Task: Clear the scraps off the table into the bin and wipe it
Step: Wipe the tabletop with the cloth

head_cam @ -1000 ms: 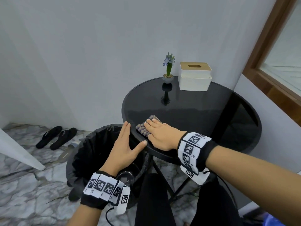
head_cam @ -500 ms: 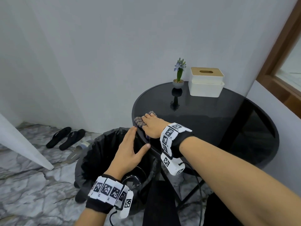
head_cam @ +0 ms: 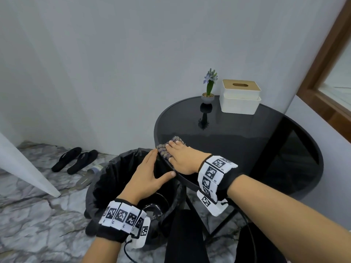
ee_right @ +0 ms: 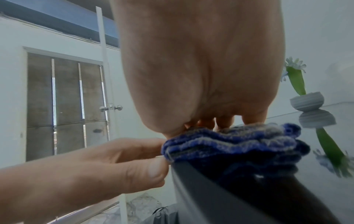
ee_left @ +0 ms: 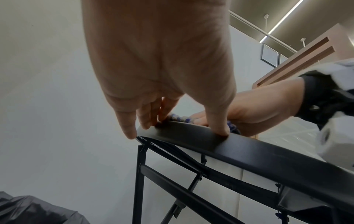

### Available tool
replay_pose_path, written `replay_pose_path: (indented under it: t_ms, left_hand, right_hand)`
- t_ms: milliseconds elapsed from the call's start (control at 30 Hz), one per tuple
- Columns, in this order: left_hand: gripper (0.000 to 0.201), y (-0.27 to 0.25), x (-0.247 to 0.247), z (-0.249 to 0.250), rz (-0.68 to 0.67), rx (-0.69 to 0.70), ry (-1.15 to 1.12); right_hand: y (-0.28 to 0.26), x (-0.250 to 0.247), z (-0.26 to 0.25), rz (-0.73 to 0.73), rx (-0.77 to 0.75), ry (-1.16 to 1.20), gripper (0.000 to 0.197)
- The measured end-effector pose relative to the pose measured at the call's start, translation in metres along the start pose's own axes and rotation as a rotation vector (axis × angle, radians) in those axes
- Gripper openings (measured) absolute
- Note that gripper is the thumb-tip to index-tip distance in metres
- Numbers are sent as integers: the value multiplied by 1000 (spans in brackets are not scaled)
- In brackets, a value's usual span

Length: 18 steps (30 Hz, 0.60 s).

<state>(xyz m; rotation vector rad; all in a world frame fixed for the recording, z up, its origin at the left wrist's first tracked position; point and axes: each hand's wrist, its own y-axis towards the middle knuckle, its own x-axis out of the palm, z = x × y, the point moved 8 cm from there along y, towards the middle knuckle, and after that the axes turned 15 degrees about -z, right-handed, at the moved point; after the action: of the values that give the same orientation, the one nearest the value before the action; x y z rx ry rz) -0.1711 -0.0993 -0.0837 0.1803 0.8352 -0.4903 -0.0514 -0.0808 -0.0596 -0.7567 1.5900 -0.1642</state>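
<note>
A round black glass table stands beside a black-lined bin. My right hand lies flat with straight fingers on a blue-grey knitted cloth and presses it onto the table's left edge. The cloth overhangs the rim a little. My left hand is open above the bin, its fingers and thumb touching the table rim just beside the cloth. No scraps show on the glass; what lies under the cloth or in the left palm is hidden.
A small potted flower and a white tissue box stand at the table's back edge by the wall. Black sandals lie on the marble floor left of the bin. A wood-framed window is at the right.
My right hand has slid the cloth left across the glass to the table's edge above the bin. My left hand stays open against the rim.
</note>
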Motion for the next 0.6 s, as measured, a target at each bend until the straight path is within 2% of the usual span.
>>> replay_pose_path:
  t_ms: [100, 233, 400, 600]
  left_hand:
    - [107, 2, 1, -7, -29, 36, -34]
    - [112, 2, 2, -13, -32, -12, -11]
    - [98, 1, 0, -8, 1, 16, 3]
    - [88, -2, -5, 1, 53, 36, 19]
  right_hand:
    - [-5, 7, 1, 6, 0, 0, 57]
    - [13, -5, 2, 42, 17, 18, 58]
    - [42, -24, 17, 90, 153, 103, 60]
    - [40, -30, 46, 126, 258, 187, 60]
